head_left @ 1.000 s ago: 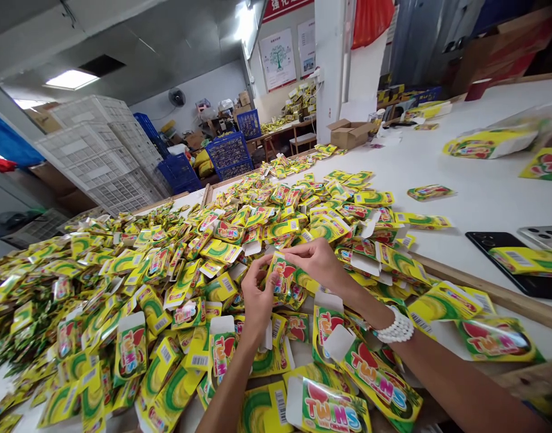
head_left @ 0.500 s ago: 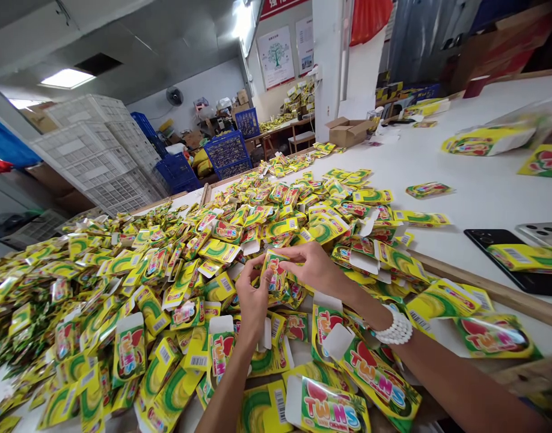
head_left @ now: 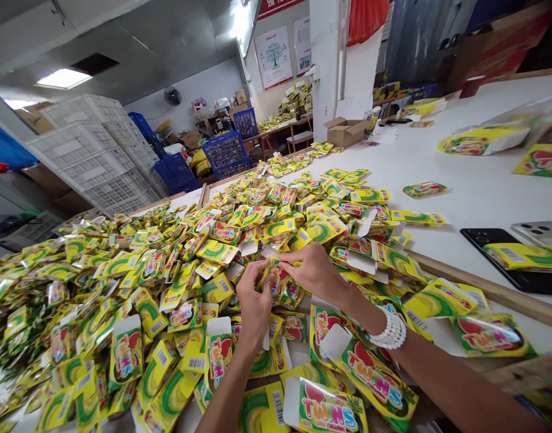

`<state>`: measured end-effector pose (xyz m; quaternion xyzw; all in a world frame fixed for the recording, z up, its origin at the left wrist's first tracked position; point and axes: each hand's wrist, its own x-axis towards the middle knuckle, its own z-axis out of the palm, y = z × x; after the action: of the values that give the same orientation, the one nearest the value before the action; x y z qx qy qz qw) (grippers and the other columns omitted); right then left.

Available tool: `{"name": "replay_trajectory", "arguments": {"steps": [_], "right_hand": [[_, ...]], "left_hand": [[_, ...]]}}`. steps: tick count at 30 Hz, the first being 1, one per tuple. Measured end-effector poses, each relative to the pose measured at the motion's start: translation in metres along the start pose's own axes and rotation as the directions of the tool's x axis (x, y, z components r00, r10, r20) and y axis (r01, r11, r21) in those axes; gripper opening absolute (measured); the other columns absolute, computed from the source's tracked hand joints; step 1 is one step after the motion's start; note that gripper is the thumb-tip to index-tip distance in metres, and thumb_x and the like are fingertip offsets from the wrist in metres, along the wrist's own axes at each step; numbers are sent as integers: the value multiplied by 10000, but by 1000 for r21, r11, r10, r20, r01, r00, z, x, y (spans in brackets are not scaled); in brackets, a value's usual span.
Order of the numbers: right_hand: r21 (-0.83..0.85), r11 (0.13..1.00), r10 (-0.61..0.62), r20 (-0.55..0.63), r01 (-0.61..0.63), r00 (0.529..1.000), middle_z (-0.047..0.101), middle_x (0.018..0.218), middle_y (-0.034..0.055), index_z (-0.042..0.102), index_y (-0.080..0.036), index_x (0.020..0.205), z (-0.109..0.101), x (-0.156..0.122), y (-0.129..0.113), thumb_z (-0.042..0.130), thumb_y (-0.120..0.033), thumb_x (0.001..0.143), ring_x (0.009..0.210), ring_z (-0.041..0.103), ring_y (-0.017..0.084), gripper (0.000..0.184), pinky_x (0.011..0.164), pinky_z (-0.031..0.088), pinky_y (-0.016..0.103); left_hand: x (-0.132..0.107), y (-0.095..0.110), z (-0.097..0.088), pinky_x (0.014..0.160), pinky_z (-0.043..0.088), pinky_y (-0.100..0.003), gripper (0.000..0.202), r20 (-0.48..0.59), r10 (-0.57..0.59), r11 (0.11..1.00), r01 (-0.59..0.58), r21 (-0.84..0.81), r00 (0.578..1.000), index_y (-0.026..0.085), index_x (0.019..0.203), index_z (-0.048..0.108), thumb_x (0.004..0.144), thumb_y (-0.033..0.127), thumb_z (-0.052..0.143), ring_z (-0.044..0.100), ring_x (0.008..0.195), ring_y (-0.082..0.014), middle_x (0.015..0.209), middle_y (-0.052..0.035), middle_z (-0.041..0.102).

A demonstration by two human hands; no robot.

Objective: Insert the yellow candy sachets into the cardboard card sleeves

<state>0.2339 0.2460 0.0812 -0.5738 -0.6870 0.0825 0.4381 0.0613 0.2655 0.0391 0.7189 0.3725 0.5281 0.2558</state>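
Note:
My left hand [head_left: 252,299] and my right hand [head_left: 312,269] meet over a big heap of flat yellow and green candy cartons [head_left: 136,264]. Both pinch one small yellow carton [head_left: 276,278] between their fingertips, just above the heap. A white bead bracelet [head_left: 392,331] circles my right wrist. More flat cartons printed "TWINS" [head_left: 370,379] lie under my forearms near the front edge.
A white table [head_left: 460,174] stretches to the right, with two phones [head_left: 524,264] under a carton, loose cartons and a cardboard box [head_left: 346,131]. A wooden strip [head_left: 492,291] crosses the table. White crates [head_left: 95,150] and blue baskets [head_left: 226,150] are stacked behind.
The small carton has been drawn a little closer between my fingertips, and my right fingers have shifted along its top edge. My view has drifted slightly.

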Motion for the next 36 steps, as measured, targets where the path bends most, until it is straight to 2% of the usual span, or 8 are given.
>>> {"name": "replay_trajectory", "arguments": {"steps": [7,14,20,24,26,30,32,36], "right_hand": [[-20,999,-29,23,30,999,849,851,65,894,-237,949,5,-2,4,745,-118,861,735,785,209,210,691,534,255],[395,909,116,73,-136,991,846,1047,74,888,-247,1018,1,6,9,791,-232,815,934,823,324,226,826,661,391],[702,657,263,129,-275,956,853,904,80,889,-255,894,-58,13,32,936,-514,650,801,808,292,359,736,649,382],[806,562,395,-64,-187,916,841,1149,47,859,-363,1028,-103,4,40,465,-749,981,907,797,220,553,695,536,362],[796,579,386,-78,-176,919,847,1099,75,850,-343,1092,-109,3,38,384,-757,1002,886,794,224,630,662,516,358],[710,671,205,97,-212,974,839,896,109,874,-254,1013,-85,12,33,723,-643,859,759,777,259,445,660,600,370],[549,790,166,238,-273,957,828,809,91,877,-219,989,-64,16,34,820,-490,803,667,761,250,334,641,602,360],[75,982,149,257,-173,955,816,750,59,882,-232,1037,-26,12,39,872,-236,705,668,762,263,332,624,552,320]], "left_hand": [[-1,-1,1,901,550,-338,186,5,41,998,-41,38,999,216,1095,758,940,177,662,706,987,-216,1076,-67,767],[0,12,2,904,564,-335,245,8,-130,988,130,-82,992,219,1140,770,979,381,683,706,1019,-229,1123,-81,769],[1,15,-2,524,521,-239,427,-10,-338,834,295,-467,941,198,1154,754,974,562,627,693,770,-183,1107,-102,768],[4,12,-3,459,507,-223,365,-38,-372,785,293,-546,927,190,1065,747,900,514,718,670,673,-159,1014,-87,751],[5,11,-2,454,509,-222,341,-30,-384,782,308,-541,923,188,1037,737,881,492,728,670,664,-158,984,-81,749],[5,10,-2,457,510,-218,325,-7,-402,789,343,-509,915,177,1031,711,847,444,739,672,667,-160,964,-81,751],[6,9,-2,461,512,-214,300,3,-418,788,364,-497,909,173,1019,700,837,410,733,668,671,-157,962,-80,748],[5,7,-1,461,522,-223,246,14,-448,783,400,-475,894,175,990,678,811,343,705,649,654,-148,932,-60,736]]}}
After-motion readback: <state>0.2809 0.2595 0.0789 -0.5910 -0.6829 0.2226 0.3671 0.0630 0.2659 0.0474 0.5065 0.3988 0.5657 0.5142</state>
